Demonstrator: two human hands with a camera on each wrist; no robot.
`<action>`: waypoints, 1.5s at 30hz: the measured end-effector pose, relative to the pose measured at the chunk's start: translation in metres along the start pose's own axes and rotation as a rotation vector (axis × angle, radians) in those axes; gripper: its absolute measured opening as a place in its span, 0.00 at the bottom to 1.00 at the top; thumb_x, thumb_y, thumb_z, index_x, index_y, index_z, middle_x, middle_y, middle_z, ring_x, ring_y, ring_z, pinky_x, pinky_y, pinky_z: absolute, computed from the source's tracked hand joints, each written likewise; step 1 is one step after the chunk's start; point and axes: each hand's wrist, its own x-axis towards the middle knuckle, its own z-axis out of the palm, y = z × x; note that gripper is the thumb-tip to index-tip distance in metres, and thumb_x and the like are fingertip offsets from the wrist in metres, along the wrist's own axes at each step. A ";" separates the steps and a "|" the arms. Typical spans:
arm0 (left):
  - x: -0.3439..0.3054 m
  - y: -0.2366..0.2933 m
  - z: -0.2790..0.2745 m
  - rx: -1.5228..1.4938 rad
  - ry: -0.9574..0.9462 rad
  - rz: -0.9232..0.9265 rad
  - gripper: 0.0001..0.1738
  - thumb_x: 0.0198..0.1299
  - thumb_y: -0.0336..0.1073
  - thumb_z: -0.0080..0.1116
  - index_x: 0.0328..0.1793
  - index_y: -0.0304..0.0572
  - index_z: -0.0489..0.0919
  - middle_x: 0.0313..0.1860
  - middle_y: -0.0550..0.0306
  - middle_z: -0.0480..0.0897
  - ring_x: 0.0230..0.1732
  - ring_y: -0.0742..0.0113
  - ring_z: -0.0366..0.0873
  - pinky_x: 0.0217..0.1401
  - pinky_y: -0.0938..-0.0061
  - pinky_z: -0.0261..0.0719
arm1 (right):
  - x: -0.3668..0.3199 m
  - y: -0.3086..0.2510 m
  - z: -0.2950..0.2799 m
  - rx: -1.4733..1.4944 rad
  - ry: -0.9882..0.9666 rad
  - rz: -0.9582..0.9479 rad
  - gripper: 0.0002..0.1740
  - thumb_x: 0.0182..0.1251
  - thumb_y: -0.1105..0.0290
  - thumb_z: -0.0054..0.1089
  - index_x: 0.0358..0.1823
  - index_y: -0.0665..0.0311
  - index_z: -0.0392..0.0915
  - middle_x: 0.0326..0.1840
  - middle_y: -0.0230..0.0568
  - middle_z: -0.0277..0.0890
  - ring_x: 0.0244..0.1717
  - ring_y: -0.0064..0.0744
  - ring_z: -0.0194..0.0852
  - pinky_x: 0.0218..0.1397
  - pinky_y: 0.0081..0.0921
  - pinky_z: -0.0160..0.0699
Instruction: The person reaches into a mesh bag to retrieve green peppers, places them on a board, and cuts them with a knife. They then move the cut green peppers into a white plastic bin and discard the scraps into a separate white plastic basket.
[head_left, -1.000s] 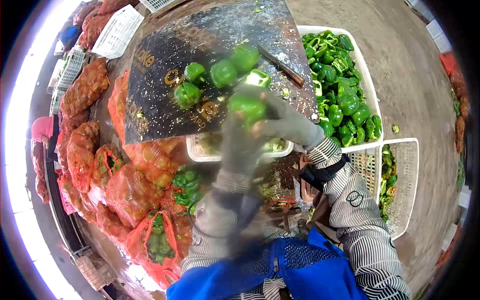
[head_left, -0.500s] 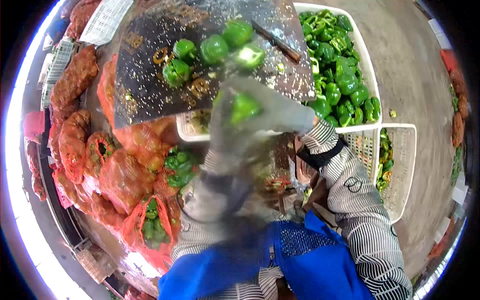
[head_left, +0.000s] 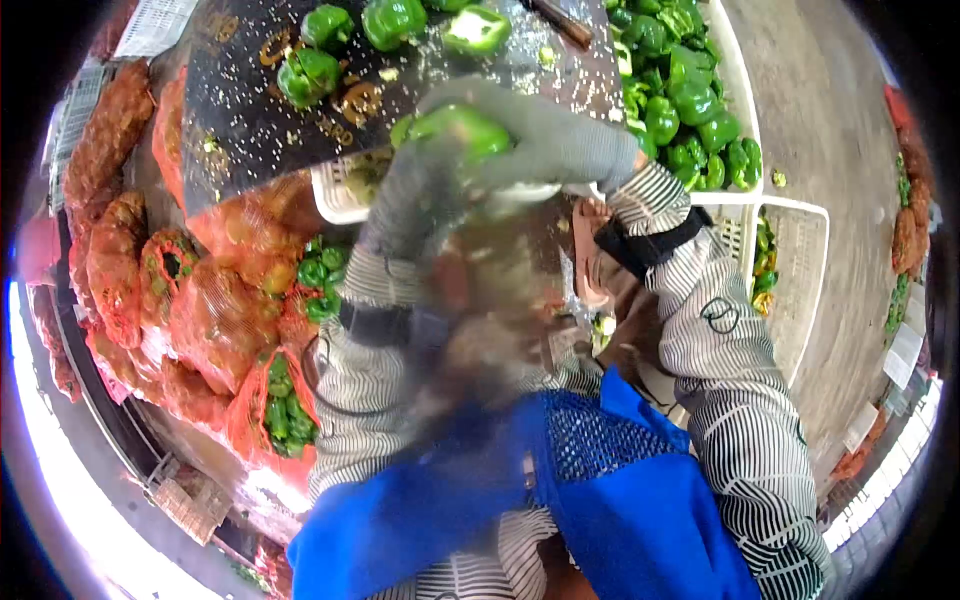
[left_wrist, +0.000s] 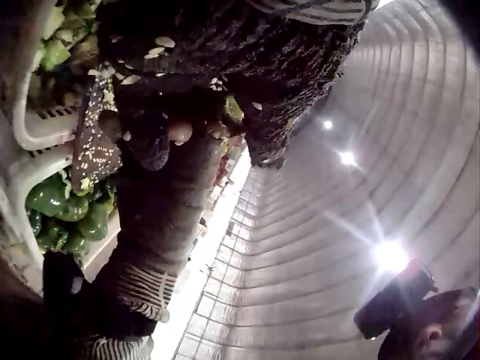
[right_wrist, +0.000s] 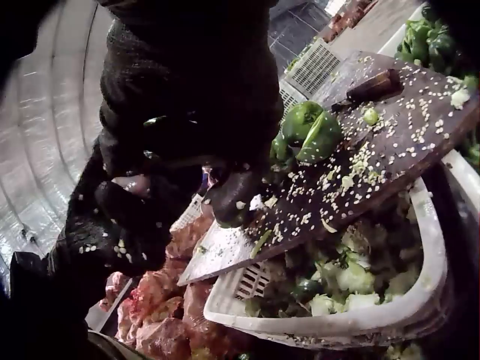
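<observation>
My right hand [head_left: 570,138] curls its fingers over the far side of a green pepper [head_left: 462,131], while my left hand [head_left: 412,192] grips its near side, too blurred to tell how tightly the fingers close. The pepper is still between my hands near the board's [head_left: 250,140] near edge, but now shows longer sideways. The board and knife [head_left: 562,24] sit higher in my view than before.

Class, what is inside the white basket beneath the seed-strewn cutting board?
Inside the white basket lie pale green scraps, apparently pepper cores, and a darker green piece. The cutting board covers part, hiding whatever lies beneath.
</observation>
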 end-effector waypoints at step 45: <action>0.130 0.062 0.067 1.314 0.247 0.064 0.30 0.57 0.47 0.65 0.65 0.51 0.75 0.65 0.42 0.74 0.67 0.46 0.70 0.70 0.54 0.68 | -0.157 0.047 -0.113 -0.908 -0.055 1.274 0.33 0.71 0.54 0.54 0.75 0.49 0.60 0.74 0.54 0.61 0.75 0.58 0.55 0.72 0.47 0.65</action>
